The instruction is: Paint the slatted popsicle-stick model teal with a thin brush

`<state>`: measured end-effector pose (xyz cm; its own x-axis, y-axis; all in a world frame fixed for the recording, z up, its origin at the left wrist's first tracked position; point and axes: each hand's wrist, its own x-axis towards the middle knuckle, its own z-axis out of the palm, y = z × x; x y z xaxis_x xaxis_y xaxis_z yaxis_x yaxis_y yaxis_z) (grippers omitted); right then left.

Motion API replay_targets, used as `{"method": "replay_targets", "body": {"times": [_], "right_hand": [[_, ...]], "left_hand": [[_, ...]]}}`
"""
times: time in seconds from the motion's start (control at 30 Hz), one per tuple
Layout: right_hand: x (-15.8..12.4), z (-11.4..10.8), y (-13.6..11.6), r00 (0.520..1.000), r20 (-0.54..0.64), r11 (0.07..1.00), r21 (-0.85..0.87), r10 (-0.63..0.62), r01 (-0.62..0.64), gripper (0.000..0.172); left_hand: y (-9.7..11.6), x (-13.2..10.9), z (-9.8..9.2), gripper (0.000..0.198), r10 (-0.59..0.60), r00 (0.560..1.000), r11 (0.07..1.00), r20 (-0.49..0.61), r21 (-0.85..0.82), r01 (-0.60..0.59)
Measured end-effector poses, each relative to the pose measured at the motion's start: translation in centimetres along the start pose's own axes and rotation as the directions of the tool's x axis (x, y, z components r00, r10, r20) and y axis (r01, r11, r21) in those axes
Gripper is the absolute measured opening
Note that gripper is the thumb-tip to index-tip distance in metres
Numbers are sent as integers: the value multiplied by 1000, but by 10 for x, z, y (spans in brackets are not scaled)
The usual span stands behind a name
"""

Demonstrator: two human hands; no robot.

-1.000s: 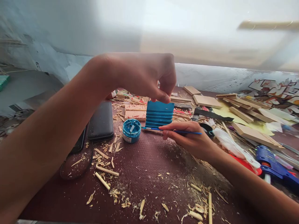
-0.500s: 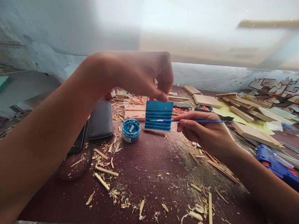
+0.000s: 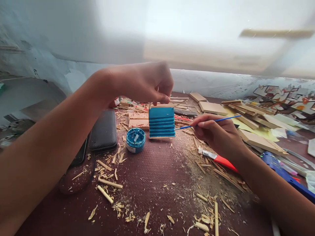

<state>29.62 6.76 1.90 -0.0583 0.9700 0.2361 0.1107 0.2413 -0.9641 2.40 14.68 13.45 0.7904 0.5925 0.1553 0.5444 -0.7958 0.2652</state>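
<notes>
A small ridged wooden panel [image 3: 161, 120], painted blue, stands upright in the middle of the table. My left hand [image 3: 145, 82] reaches over from above, its fingers pinched at the panel's top edge; the exact grip is partly hidden. Between the thumb and fingers of my right hand [image 3: 214, 129] is a thin blue paintbrush [image 3: 227, 118], its tip at the panel's right edge. Just left of the panel sits an uncapped jar of blue paint [image 3: 135, 140], with a small pale piece inside.
Left of the jar lie a black power bank [image 3: 102, 131] and a phone [image 3: 80, 152]. A red-handled cutter [image 3: 225, 162] and a blue glue gun [image 3: 278, 168] flank my right forearm. Wooden blocks [image 3: 213, 108] fill the back right; wood shavings [image 3: 118, 208] litter the tabletop.
The paintbrush has moved right, from across the panel's ridged face to its right edge, and now tilts. My left hand stays at the panel's top. The view has shifted slightly.
</notes>
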Motion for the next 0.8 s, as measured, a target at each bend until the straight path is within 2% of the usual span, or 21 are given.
{"method": "replay_targets", "body": {"times": [0.17,0.33,0.5,0.8], "right_hand": [[2,-6,2,999,13,999,-1,-32,32,13],[1,-6,2,996,77,999,-1,-42,42,15],[-1,-6,-2,993,93,998,13,-68,67,17],[-3,-7,-4,985,129,992,-21,-117,121,24]], "left_hand": [[-4,3,4,30,-28,1000,997,12,-74,29],[-11,7,9,26,17,1000,995,20,-97,-15],[-18,12,13,24,54,998,988,35,-145,-48],[-13,10,12,27,6,1000,995,31,-103,-3]]}}
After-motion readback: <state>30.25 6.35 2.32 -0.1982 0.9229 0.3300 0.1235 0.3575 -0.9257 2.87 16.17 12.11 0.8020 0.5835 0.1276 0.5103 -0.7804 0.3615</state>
